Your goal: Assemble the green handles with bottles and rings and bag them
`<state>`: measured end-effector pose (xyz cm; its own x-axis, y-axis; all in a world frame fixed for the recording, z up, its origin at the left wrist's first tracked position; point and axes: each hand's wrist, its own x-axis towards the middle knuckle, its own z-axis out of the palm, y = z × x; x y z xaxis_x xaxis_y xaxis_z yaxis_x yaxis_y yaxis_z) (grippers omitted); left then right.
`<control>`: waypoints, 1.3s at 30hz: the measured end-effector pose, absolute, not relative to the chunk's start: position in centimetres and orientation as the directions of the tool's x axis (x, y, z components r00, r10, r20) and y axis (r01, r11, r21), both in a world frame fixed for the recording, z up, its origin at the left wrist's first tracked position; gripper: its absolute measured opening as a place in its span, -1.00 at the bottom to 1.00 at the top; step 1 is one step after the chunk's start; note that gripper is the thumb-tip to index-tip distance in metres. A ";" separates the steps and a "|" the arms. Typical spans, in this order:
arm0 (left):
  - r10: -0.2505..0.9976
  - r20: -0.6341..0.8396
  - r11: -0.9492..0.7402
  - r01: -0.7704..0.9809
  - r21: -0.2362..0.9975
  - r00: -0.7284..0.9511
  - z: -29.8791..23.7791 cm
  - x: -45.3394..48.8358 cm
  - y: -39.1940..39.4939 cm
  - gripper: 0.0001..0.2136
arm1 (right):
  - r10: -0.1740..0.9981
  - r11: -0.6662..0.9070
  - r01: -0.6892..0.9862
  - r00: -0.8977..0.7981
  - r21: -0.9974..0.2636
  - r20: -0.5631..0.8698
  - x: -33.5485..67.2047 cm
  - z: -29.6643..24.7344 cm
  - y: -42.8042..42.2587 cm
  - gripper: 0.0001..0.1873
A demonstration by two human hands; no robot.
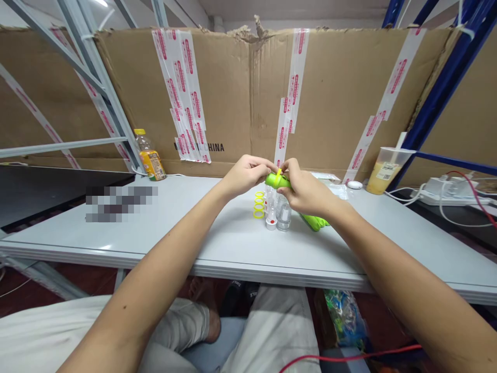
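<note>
My right hand [306, 192] is wrapped round a bright green plastic toy [276, 181], whose lower end [316, 222] sticks out below my wrist. My left hand [245, 174] pinches a small yellow piece [278, 172] at the toy's top end. Both hands are raised a little above the white table [155, 233]. Below them stand small clear bottles [283, 215], one with a red-and-white cap [271, 223], and a stack of yellow rings [259, 204].
A taped cardboard wall [240, 93] closes the back of the table. An orange drink bottle [150, 155] stands at the back left, a plastic cup with a straw [386, 168] at the back right, beside a power strip with cables [446, 189]. A bag of toys [344, 316] lies under the table.
</note>
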<state>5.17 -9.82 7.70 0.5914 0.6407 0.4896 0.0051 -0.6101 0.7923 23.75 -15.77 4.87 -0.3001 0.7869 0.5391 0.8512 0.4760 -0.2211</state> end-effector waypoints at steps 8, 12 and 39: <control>0.583 0.603 -0.724 0.012 0.690 0.544 6.7 4.7 -8.3 -0.74 | 0.679 0.722 0.449 -0.313 -0.526 0.664 24.0 4.2 -15.5 -0.67; 0.595 0.608 -0.689 -0.057 0.723 0.525 6.3 4.7 -7.9 -0.71 | 0.780 0.585 -0.004 -0.271 -0.811 0.564 24.2 4.5 -15.3 -0.60; 0.599 0.675 -0.678 -0.174 0.714 0.431 5.6 6.1 -8.6 -0.52 | 0.839 0.427 -0.180 -0.286 -0.886 0.462 24.5 4.5 -15.4 -0.58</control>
